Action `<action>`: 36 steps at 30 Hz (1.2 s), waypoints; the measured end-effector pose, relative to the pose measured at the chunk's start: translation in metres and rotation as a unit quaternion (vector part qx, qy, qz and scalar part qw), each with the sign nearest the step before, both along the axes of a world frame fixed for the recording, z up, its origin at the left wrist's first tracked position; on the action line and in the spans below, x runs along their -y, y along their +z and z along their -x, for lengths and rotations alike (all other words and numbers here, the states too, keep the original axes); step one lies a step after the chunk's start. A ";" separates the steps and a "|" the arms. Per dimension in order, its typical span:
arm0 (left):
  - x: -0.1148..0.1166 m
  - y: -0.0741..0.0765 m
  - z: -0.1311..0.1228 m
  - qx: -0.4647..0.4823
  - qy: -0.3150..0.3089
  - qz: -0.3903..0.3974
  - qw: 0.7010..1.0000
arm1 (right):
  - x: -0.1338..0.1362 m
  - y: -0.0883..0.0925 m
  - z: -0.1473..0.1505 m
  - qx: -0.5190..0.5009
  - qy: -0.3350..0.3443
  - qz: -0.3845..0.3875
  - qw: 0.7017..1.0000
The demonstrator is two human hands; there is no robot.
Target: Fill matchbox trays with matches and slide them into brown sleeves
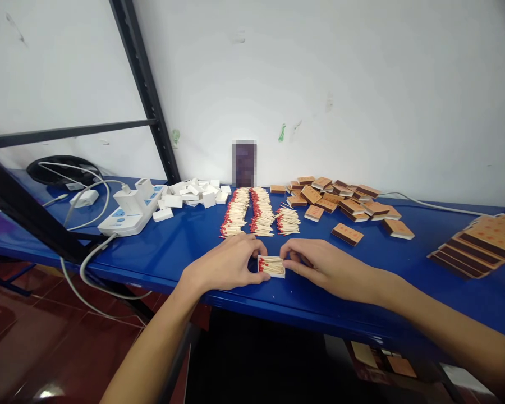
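Observation:
A small white matchbox tray filled with red-tipped matches lies near the front edge of the blue shelf. My left hand grips the tray's left end between thumb and fingers. At the opposite end, my right hand is closed, with thumb and forefinger pinching at the tray's right edge. Behind the tray lie rows of loose matches: a left row, a middle row and a shorter right pile.
White empty trays are heaped at the back left, beside a power strip with cables. Brown matchbox covers are scattered at the back right. Stacked flat brown pieces lie far right. A black metal post rises at left.

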State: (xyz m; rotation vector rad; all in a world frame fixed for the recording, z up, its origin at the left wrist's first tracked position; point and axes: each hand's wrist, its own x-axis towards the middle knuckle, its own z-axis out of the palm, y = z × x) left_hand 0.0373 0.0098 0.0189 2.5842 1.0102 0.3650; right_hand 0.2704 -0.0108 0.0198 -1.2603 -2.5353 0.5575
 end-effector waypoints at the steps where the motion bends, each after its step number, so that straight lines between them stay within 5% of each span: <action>1: 0.000 0.000 0.000 0.000 0.000 0.002 1.000 | -0.001 -0.001 0.000 -0.005 0.007 0.007 1.000; 8: -0.001 -0.001 0.004 -0.003 -0.009 0.005 1.000 | -0.010 -0.005 0.006 -0.050 0.042 0.026 0.998; 16: -0.002 0.005 0.008 0.011 -0.012 0.022 1.000 | -0.016 -0.006 -0.006 -0.027 0.005 -0.011 1.000; 24: -0.032 0.001 0.056 -0.012 0.125 -0.051 0.991 | -0.021 -0.019 -0.010 0.016 0.008 -0.021 1.000; 30: -0.041 -0.008 0.057 -0.037 0.139 -0.050 0.988 | -0.016 -0.005 -0.008 0.003 -0.044 -0.053 0.998; 36: -0.038 -0.008 0.052 -0.029 0.131 -0.067 0.989 | 0.007 0.007 0.006 -0.014 -0.008 -0.002 1.000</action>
